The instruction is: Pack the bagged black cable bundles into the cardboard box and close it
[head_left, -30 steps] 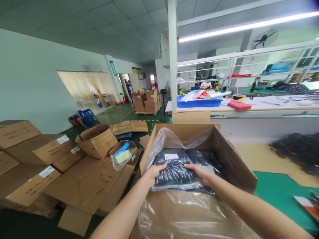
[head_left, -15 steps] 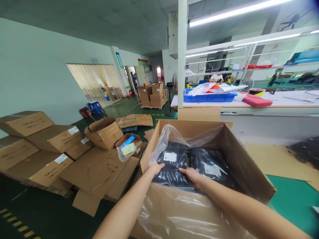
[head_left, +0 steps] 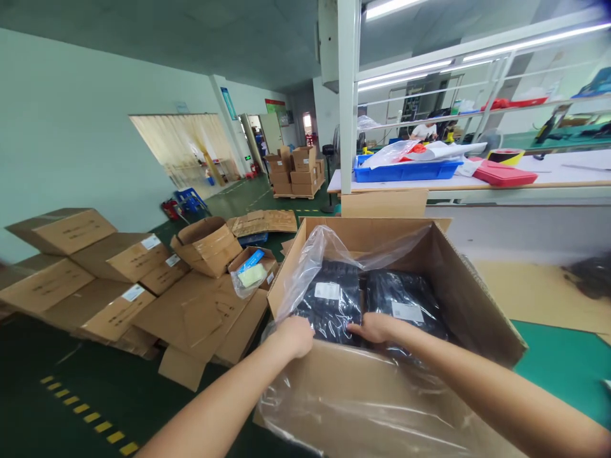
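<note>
At left, a small open box (head_left: 272, 266) holds a pale-green item (head_left: 252, 275) in clear plastic. At centre, an open carton (head_left: 470, 299) with a clear liner (head_left: 377, 388) contains 2 black packages side by side. Further right, a blue tray (head_left: 408, 172) holds loose plastic. The left package (head_left: 331, 308) lies between the hands: the left hand (head_left: 296, 335) is curled at its near left edge, the right hand (head_left: 377, 326) touches its near right corner; I cannot tell whether either grips. The liner overhangs the near edge; right of the right package (head_left: 398, 289), some room remains before the carton wall.
</note>
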Demonstrator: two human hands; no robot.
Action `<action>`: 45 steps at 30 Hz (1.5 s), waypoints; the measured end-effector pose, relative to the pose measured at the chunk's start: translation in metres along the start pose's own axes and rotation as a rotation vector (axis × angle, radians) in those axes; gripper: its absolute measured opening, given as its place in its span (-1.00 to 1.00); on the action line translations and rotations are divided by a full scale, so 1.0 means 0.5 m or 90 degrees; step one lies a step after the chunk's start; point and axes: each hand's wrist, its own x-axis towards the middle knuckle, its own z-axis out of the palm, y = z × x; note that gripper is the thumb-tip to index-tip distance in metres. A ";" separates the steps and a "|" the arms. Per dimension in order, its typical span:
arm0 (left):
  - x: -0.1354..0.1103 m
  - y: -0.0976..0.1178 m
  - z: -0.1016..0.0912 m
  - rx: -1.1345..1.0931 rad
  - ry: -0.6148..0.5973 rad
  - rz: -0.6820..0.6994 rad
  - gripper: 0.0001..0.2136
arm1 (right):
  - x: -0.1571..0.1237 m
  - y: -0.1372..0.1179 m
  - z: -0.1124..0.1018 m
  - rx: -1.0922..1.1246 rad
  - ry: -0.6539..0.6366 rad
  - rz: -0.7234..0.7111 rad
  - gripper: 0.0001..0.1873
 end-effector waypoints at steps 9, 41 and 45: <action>0.252 0.108 0.029 0.053 0.126 0.096 -0.55 | 0.144 -0.108 -0.049 -0.295 0.143 -0.230 -0.58; 0.311 -0.054 0.071 0.118 0.156 0.001 -0.50 | 0.241 -0.084 0.047 -0.396 0.136 -0.320 -0.37; 0.298 -0.070 0.092 0.131 0.115 0.000 -0.47 | 0.244 -0.067 0.061 -0.398 0.138 -0.320 -0.35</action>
